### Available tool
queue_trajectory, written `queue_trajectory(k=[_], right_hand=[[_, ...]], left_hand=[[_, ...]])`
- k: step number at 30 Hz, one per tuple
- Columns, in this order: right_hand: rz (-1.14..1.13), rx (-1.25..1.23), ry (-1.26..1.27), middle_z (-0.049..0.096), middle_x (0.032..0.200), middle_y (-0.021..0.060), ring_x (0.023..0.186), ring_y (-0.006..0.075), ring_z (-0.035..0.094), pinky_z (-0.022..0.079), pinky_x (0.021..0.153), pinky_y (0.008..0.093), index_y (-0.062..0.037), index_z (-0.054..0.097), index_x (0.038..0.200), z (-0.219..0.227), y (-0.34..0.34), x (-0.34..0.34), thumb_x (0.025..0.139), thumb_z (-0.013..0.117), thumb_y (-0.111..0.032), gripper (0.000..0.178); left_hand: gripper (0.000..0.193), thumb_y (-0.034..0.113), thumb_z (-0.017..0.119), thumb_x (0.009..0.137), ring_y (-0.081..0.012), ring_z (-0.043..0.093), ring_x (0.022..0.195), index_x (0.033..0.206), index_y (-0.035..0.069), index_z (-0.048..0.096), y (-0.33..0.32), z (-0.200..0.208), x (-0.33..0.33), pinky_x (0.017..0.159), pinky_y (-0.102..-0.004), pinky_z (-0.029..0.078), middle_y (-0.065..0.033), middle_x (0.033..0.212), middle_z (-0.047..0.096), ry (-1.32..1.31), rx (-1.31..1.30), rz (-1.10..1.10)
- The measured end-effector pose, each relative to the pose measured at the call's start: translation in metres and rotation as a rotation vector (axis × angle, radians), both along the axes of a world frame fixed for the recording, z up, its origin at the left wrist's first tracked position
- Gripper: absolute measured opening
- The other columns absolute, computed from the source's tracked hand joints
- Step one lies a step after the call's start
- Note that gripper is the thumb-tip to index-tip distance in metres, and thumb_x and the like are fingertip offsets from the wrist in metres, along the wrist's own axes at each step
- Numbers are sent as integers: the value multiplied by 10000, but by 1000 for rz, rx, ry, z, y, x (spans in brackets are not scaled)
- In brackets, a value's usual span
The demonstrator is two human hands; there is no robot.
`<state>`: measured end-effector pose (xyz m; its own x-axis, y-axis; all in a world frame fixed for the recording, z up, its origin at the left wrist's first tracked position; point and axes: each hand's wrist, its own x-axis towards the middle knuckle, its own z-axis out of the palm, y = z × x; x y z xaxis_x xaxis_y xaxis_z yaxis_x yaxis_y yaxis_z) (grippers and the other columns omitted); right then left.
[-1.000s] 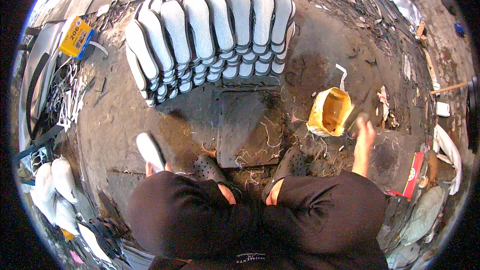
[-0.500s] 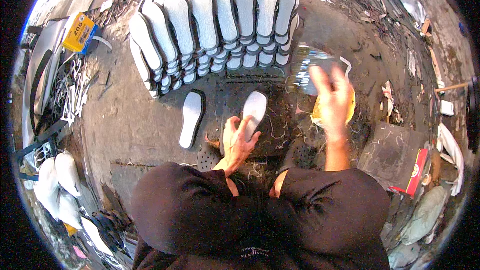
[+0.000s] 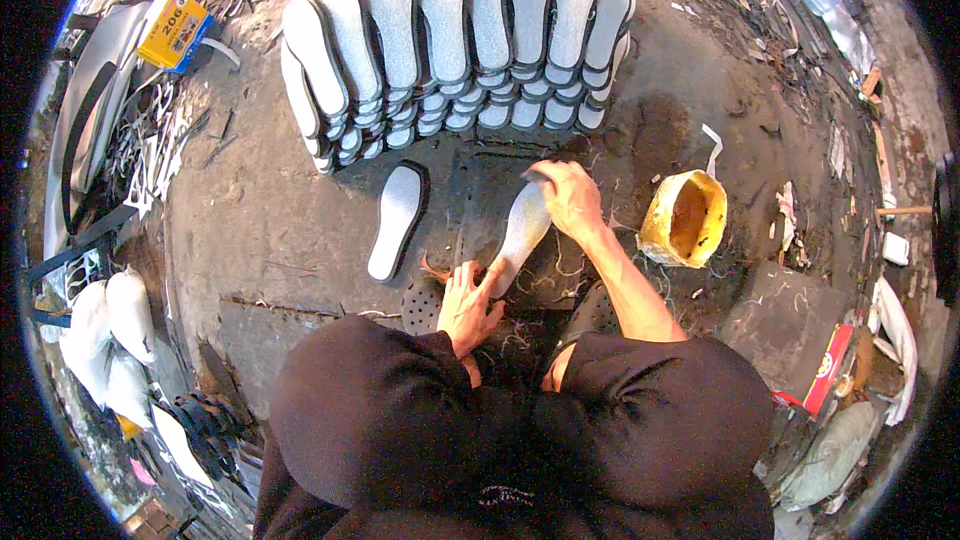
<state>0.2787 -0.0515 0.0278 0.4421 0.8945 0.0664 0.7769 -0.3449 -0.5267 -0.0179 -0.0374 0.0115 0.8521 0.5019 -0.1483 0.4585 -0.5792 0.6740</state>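
A white-topped, dark-edged shoe sole lies on the ground in front of me. My left hand grips its near end, with the forefinger on the white surface. Over its far end, my right hand is closed with bent fingers around something dark and small that I cannot make out. To the left lies a second white sole, untouched. Right of my right hand stands a yellow pot with a brownish inside.
Beyond my hands, many similar soles are stacked in overlapping rows. A yellow and blue box and white scraps lie at left. On the right are a dark flat board, a red box and scattered debris.
My right hand has moved left from above the yellow pot to the sole's far end. My left hand has slid to its near end. A blurred bluish patch beside the pot no longer shows.
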Motion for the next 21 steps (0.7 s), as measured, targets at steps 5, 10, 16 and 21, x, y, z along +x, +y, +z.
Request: queue_trajectory(k=[5,10,16,21], right_hand=[[570,-116,4,791,1166,87,1088,317,683,543,974,463,-181,806,1162,16,30,6,907,655,-50,324],[137,93,-40,780,1188,129,1126,375,706,575,990,502,-141,779,1231,-2,-37,11,914,616,-28,374],[181,34,-21,781,1177,144,1081,374,718,595,957,497,-107,763,1253,5,-84,-33,929,655,-42,349],[67,75,-22,753,1102,149,1081,399,694,571,954,514,-138,745,1281,9,-16,33,993,651,-68,310]], left_hand=[[878,189,831,894,-442,532,1276,1682,184,443,0,-7,-3,1098,-543,447,-246,1383,518,-40,18,6],[880,167,848,894,-455,537,1274,1679,170,450,3,-4,-1,1096,-534,454,-253,1382,522,-63,-56,3],[915,165,886,854,-436,543,1188,1674,179,480,6,-18,6,1048,-541,474,-208,1274,550,-118,-60,31],[891,157,893,854,-420,544,1167,1649,139,492,14,-5,33,1000,-507,473,-207,1265,541,-92,19,38]])
